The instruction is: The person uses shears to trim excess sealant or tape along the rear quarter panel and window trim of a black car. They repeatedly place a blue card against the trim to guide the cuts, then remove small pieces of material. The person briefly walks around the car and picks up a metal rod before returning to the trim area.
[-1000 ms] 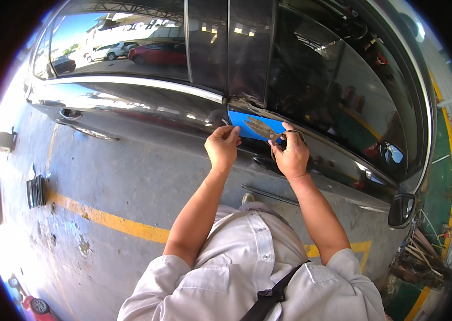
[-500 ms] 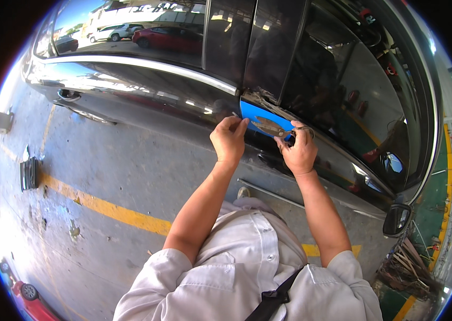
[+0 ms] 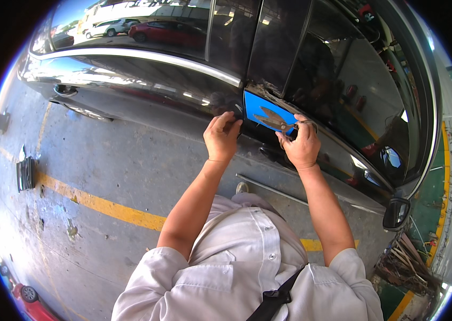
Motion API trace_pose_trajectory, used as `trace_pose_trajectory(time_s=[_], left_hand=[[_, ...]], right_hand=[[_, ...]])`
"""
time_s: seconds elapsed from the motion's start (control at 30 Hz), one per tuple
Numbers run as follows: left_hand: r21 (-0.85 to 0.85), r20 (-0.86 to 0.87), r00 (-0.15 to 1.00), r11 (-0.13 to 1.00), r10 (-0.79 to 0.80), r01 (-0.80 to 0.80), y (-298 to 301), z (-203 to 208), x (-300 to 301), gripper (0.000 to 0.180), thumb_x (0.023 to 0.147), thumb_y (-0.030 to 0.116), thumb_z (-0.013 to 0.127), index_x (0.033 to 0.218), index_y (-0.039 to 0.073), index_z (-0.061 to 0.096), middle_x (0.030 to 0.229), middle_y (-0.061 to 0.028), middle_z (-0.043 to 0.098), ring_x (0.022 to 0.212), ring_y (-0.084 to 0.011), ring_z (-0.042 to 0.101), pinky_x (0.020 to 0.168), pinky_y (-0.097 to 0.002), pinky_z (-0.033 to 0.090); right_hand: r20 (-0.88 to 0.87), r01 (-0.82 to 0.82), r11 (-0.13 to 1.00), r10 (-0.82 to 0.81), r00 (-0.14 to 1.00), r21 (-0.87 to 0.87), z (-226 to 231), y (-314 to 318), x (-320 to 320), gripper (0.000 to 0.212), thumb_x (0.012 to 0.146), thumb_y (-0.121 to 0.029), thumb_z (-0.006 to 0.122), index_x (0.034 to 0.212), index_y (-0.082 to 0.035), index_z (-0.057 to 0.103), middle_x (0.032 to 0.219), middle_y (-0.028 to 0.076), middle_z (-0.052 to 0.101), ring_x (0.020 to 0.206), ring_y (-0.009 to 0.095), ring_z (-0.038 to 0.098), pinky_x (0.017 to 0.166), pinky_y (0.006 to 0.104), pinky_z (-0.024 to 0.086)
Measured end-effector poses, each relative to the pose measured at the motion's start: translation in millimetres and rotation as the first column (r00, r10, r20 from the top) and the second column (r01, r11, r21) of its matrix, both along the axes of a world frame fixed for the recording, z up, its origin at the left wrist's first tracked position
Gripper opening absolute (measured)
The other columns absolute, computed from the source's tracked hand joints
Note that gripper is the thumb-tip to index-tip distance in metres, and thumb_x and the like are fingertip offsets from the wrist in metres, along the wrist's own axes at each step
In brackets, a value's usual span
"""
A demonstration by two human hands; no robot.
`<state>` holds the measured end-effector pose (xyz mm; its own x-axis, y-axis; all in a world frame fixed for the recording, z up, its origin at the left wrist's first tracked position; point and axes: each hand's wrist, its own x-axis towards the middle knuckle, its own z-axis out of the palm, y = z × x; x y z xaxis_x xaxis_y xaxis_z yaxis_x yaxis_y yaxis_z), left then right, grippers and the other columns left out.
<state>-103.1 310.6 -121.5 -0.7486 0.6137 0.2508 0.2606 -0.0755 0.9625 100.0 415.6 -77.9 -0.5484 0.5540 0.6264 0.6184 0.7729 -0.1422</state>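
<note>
My right hand (image 3: pixel 303 143) grips a pair of scissors (image 3: pixel 274 119) with dark, rusty-looking blades, spread apart. They lie in front of a blue sheet (image 3: pixel 253 100), which sits against the black car door (image 3: pixel 156 85) just below the window line. Left of the sheet, my left hand (image 3: pixel 220 138) is closed, thumb and fingers drawn together close to the door. Anything between those fingertips is too small to make out. A gap separates this hand from the sheet.
Along the window base above the sheet, the door edge looks rough and stripped (image 3: pixel 268 90). A side mirror (image 3: pixel 397 214) juts out at right. A thin rod (image 3: pixel 271 189) lies on the floor by my shoe (image 3: pixel 242 187). Scrap strips (image 3: pixel 405 265) are piled at lower right.
The scissor blades have spread wider. My left hand has drawn away from the blue sheet, to the left and slightly down. My right hand still holds the scissors at the sheet's right end.
</note>
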Motion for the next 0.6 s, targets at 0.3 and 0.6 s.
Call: trace_pose_trajectory(time_s=[0.3, 0.6], left_hand=[[0.082, -0.465, 0.885, 0.996, 0.022, 0.018, 9.6, -2.1, 3.6, 0.027, 0.081, 0.011, 0.083, 0.108, 0.008, 0.077, 0.103, -0.0073, 0.071, 0.084, -0.0298, 0.07, 0.072, -0.0382, 0.057], [0.101, -0.58, 0.812, 0.995, 0.059, 0.0, 16.4, -1.5, 2.8, 0.029, 0.078, 0.004, 0.078, 0.106, 0.009, 0.076, 0.108, -0.0094, 0.07, 0.089, -0.0291, 0.07, 0.074, -0.0367, 0.058]], right_hand=[[0.017, -0.005, 1.0, 0.005, 1.0, 0.015, -3.1, -2.1, -5.2, 0.065, 0.065, -0.024, 0.095, 0.116, -0.003, 0.06, 0.118, 0.013, 0.068, 0.102, 0.036, 0.068, 0.085, 0.0434, 0.057], [0.037, 0.009, 1.0, -0.009, 0.999, 0.015, -1.7, -5.0, -6.4, 0.062, 0.064, -0.025, 0.096, 0.11, -0.005, 0.059, 0.116, 0.013, 0.068, 0.101, 0.035, 0.067, 0.086, 0.0435, 0.057]])
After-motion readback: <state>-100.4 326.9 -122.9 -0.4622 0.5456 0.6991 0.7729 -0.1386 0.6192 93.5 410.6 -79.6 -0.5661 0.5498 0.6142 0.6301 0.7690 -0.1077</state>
